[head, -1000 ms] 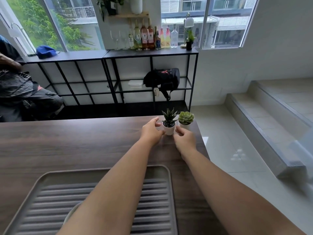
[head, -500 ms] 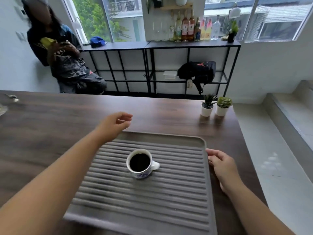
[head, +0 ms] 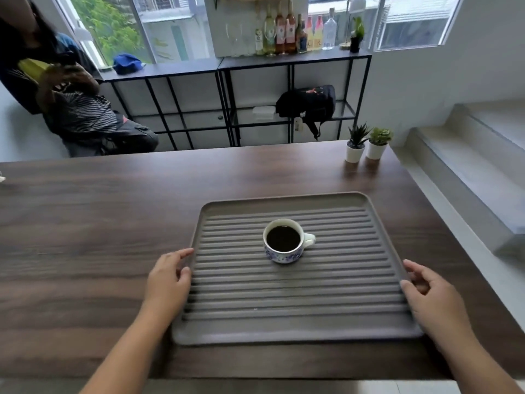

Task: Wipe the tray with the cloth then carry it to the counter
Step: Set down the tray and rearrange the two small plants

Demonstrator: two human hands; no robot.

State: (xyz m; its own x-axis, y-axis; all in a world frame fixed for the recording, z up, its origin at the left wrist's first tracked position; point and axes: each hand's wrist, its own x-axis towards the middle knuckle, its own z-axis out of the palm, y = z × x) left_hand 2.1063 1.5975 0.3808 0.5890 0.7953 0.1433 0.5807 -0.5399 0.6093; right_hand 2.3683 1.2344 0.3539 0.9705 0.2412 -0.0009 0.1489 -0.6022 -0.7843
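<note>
Grey ribbed tray [head: 295, 331] sits flat on dark wood-grain table [head: 85, 237], near the front edge, me facing it. My left hand [head: 167, 280] is at the left rim, fingers loosely curled and touching the edge, not clenched. My right hand [head: 431, 294] is at the right rim, thumb against the edge, fingers half open; neither hand has a real hold yet. White cup [head: 282, 241] with blue pattern sits mid-tray, full of dark coffee, handle pointing right. No cloth in view, so I can't tell whether wiping is done; hand placement reads as setting up a lift. To do it well: hook fingers under both rims at matching points, lift level and slowly, since the coffee is near the brim and likely to slosh. Tray looks matte, rounded corners, raised lip, parallel ridges that should help the cup stay put. Two small potted plants [head: 366, 145] stand at the far right corner, well apart.
</note>
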